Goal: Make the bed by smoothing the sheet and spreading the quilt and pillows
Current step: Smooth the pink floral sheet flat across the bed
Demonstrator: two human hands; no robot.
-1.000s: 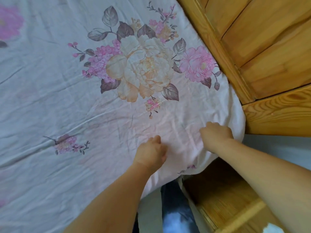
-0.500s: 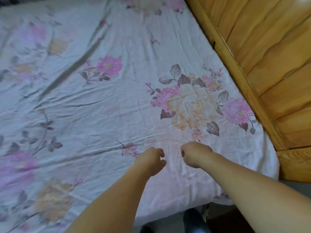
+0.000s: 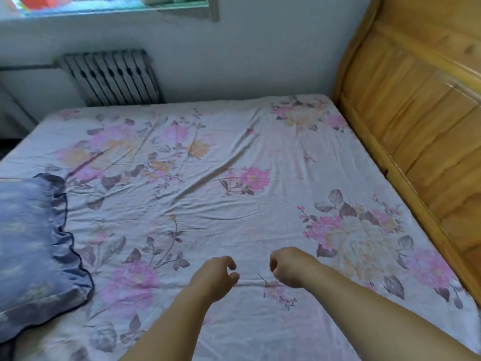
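Note:
A pale pink floral sheet (image 3: 234, 157) covers the whole mattress, with long creases across its middle and left. A blue-purple pillow (image 3: 31, 243) with a dark ruffled edge lies on the sheet's left side. My left hand (image 3: 216, 277) hovers just over the near part of the sheet, its fingers loosely curled and thumb apart, holding nothing. My right hand (image 3: 289, 267) is beside it, fingers curled under in a fist, gripping nothing that shows. A small crease runs on the sheet between the two hands. No quilt is in view.
A wooden headboard (image 3: 416, 126) runs along the bed's right side. A grey radiator (image 3: 112, 76) stands against the white far wall under a window sill (image 3: 182, 6). Dark floor shows at the far left.
The view has lifted from the bed's near right corner to take in the whole bed. Both hands have left that corner and moved toward the middle, off the sheet.

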